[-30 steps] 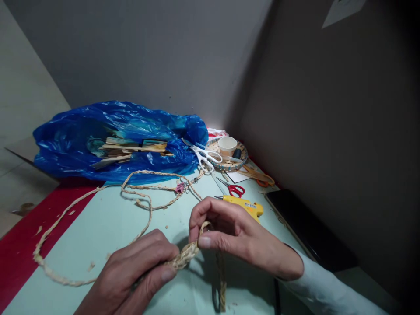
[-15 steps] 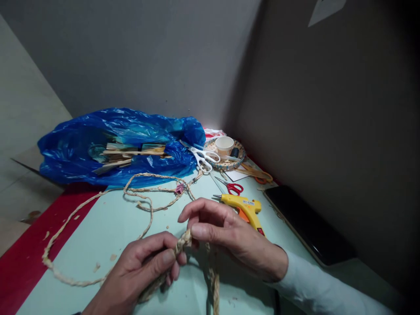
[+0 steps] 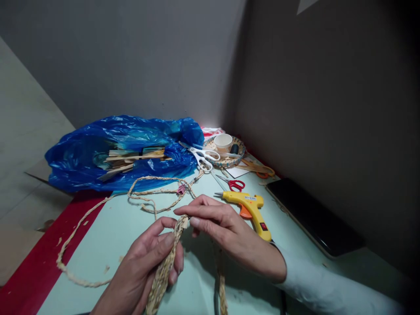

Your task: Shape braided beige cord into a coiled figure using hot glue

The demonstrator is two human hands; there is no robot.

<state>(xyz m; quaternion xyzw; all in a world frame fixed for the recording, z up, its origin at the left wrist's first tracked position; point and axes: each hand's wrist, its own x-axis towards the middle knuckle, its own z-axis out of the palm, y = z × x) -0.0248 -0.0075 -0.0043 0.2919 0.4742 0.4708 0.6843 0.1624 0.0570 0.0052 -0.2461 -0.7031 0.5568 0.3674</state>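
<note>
A flat piece of braided straw (image 3: 163, 278) slants up from the lower edge, its top end between my two hands. My left hand (image 3: 152, 256) is closed on its side, thumb in front and fingers behind. At the tip, the thumb and fingers of my right hand (image 3: 226, 232) pinch the end of the braid. A thin straw cord (image 3: 70, 269) loops over the table to the left and behind my hands. Another length of braid (image 3: 222, 288) hangs below my right wrist.
Beyond my right hand lie a yellow glue gun (image 3: 254, 210), red scissors (image 3: 235, 184) and a dark tablet-like slab (image 3: 315, 216). White scissors (image 3: 205, 157), a small basket (image 3: 241, 159) holding a cup (image 3: 223, 142), and a blue plastic bag (image 3: 78, 153) with straw strips sit at the back.
The braided piece has turned so its broad flat face shows more. My right fingers have flattened over its tip, and my left hand has opened slightly. The whole view has shifted a little.
</note>
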